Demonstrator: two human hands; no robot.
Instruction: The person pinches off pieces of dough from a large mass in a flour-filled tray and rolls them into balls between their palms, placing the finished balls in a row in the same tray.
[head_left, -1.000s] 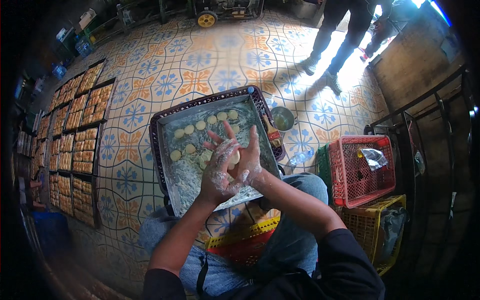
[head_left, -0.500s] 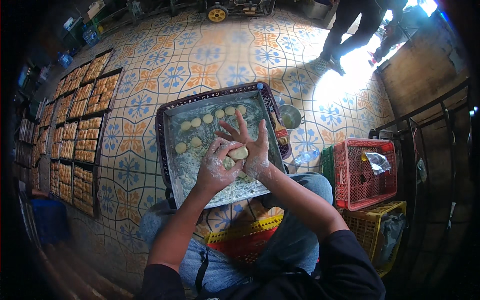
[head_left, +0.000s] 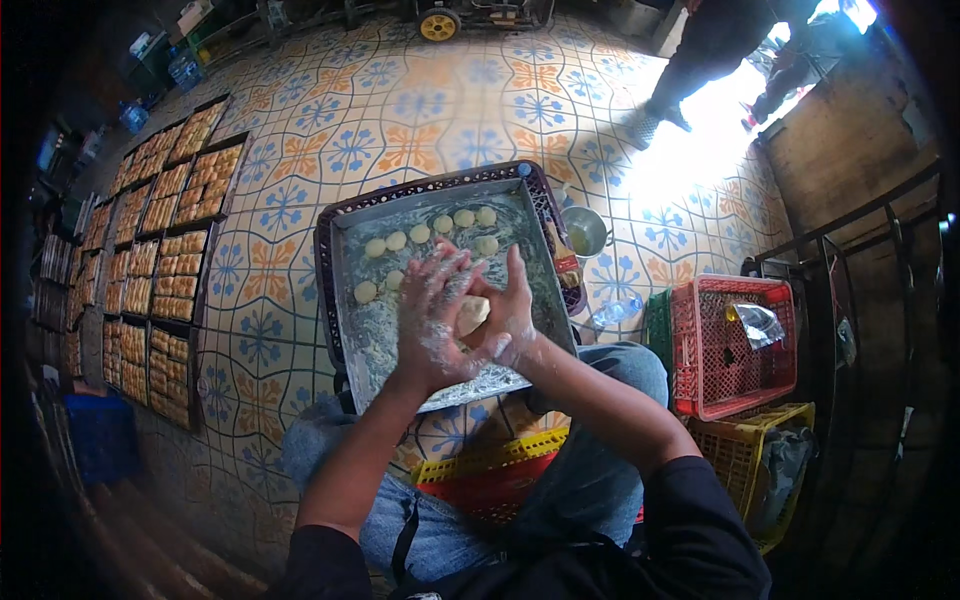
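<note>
Between the two floury hands sits a pale lump of dough (head_left: 472, 314), pressed from both sides — the left hand (head_left: 432, 322) lies over it with fingers spread, the right hand (head_left: 512, 318) cups it from the other side, palm turned inward. Only a small part of the dough shows between the palms. Both hands hover just above the near half of a metal tray (head_left: 360, 330), which is dusted with flour and rests in a dark plastic crate (head_left: 325, 270) across the person's knees. On the far half of the tray lie small round dough pieces (head_left: 430, 232) in rough rows, apart from the hands. Just right of the crate stands a small metal cup (head_left: 585, 232) on the patterned tiled floor (head_left: 400, 120), with a clear plastic bottle (head_left: 615, 312) lying near it. Further right are a red crate (head_left: 735, 350) and a yellow crate (head_left: 740, 460). Well off to the left — long trays of shaped pieces (head_left: 150, 240) cover the floor. At the top another person's legs (head_left: 700, 60) stand in sunlight.
</note>
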